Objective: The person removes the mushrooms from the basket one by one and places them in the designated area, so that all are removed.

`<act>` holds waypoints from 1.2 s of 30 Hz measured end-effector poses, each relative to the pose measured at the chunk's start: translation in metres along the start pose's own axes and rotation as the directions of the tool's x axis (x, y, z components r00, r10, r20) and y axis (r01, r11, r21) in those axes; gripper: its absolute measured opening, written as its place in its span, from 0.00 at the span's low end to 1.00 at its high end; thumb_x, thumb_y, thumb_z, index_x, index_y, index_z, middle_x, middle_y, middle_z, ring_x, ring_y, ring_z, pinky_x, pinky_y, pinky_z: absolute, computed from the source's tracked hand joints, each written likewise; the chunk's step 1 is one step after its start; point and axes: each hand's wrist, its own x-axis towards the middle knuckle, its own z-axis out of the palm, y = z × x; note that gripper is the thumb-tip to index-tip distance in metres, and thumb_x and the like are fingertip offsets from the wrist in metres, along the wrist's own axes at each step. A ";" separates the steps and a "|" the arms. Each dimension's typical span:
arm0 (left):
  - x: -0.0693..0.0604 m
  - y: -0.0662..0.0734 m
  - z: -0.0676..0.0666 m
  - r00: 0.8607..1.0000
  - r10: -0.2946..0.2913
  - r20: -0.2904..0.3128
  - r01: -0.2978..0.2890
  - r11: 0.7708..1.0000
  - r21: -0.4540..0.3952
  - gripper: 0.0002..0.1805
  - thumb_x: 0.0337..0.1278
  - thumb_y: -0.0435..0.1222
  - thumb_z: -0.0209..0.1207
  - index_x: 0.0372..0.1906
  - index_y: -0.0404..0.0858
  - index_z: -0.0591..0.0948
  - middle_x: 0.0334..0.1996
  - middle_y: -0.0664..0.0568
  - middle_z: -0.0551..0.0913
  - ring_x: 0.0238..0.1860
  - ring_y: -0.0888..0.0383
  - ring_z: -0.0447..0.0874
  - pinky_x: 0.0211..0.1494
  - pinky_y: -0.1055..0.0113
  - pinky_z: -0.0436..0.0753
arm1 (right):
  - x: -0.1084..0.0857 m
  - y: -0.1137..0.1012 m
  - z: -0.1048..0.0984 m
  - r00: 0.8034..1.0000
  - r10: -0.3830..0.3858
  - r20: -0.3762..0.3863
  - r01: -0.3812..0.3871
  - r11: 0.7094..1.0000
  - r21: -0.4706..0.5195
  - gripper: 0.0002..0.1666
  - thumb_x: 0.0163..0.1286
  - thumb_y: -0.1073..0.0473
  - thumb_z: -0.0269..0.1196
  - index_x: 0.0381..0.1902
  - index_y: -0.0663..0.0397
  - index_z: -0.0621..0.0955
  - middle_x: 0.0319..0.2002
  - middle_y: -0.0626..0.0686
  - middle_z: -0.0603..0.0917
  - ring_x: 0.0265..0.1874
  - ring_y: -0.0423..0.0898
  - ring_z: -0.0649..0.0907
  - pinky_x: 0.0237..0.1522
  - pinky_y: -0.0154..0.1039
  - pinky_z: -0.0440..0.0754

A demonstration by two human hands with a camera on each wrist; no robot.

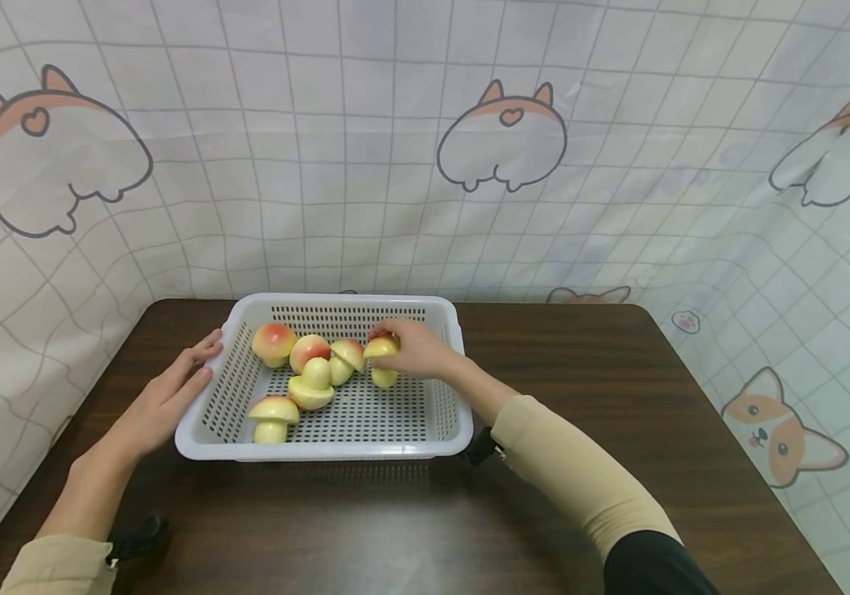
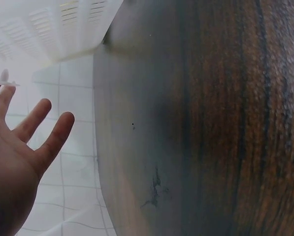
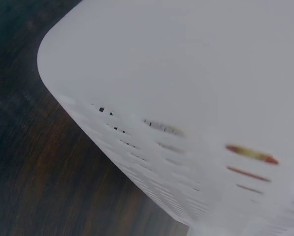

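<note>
A white plastic basket (image 1: 324, 450) with slotted walls stands on the table. My left hand (image 1: 164, 401) touches its left rim with the fingers extended; in the left wrist view those fingers (image 2: 58, 137) are spread beside the basket wall. Inside the basket, toward the right, my right hand (image 1: 421, 351) pinches a yellow mushroom (image 1: 384, 378) with a reddish tinge on its cap. Several similar mushrooms (image 1: 274, 343) lie to the left of it, one of them cap down (image 1: 312, 391). The right wrist view shows only the basket's outer wall (image 3: 161, 59), hiding the hand.
Dark wood-grain tabletop (image 1: 581, 380) surrounds the basket. A white gridded cloth (image 1: 365, 165) with cartoon dogs hangs behind and at the sides. Black wrist devices (image 1: 138, 537) sit on both of the person's wrists.
</note>
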 end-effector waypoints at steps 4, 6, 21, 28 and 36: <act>0.000 -0.001 0.000 1.000 -0.002 -0.001 0.002 1.000 0.001 0.25 0.82 0.39 0.46 0.76 0.38 0.65 0.81 0.45 0.54 0.67 0.30 0.67 0.47 0.80 0.71 | -0.004 -0.003 -0.004 1.000 0.002 -0.024 -0.001 0.998 0.063 0.25 0.66 0.60 0.71 0.60 0.61 0.80 0.53 0.54 0.83 0.49 0.47 0.81 0.49 0.39 0.78; 0.000 -0.001 0.000 1.000 -0.004 0.001 0.004 1.000 -0.001 0.25 0.82 0.39 0.46 0.76 0.38 0.65 0.81 0.46 0.54 0.67 0.29 0.67 0.48 0.80 0.70 | -0.008 -0.004 -0.007 0.999 0.017 -0.030 -0.015 0.995 0.094 0.26 0.67 0.60 0.71 0.60 0.61 0.79 0.53 0.54 0.83 0.49 0.47 0.81 0.49 0.39 0.79; -0.003 0.002 0.000 1.000 -0.028 -0.009 0.028 1.000 0.003 0.25 0.81 0.41 0.48 0.75 0.38 0.66 0.81 0.45 0.55 0.67 0.27 0.68 0.45 0.79 0.72 | -0.030 -0.001 -0.039 0.989 0.029 -0.142 0.000 0.980 0.197 0.26 0.66 0.54 0.72 0.60 0.51 0.80 0.53 0.49 0.83 0.55 0.51 0.80 0.48 0.43 0.82; -0.003 0.001 0.001 0.999 -0.036 -0.010 0.036 0.999 0.010 0.25 0.81 0.41 0.48 0.75 0.39 0.66 0.81 0.46 0.55 0.68 0.29 0.67 0.45 0.78 0.72 | -0.040 0.001 -0.054 0.986 0.021 -0.166 0.022 0.967 0.255 0.26 0.67 0.53 0.72 0.61 0.50 0.79 0.57 0.47 0.81 0.59 0.51 0.79 0.48 0.47 0.82; -0.003 -0.001 0.002 1.000 -0.023 -0.012 0.022 1.000 -0.004 0.24 0.81 0.40 0.48 0.75 0.38 0.66 0.81 0.46 0.55 0.68 0.28 0.67 0.45 0.79 0.73 | -0.051 0.010 -0.070 0.983 0.012 -0.184 0.039 0.962 0.271 0.27 0.68 0.52 0.72 0.62 0.52 0.79 0.55 0.49 0.82 0.54 0.49 0.81 0.46 0.46 0.82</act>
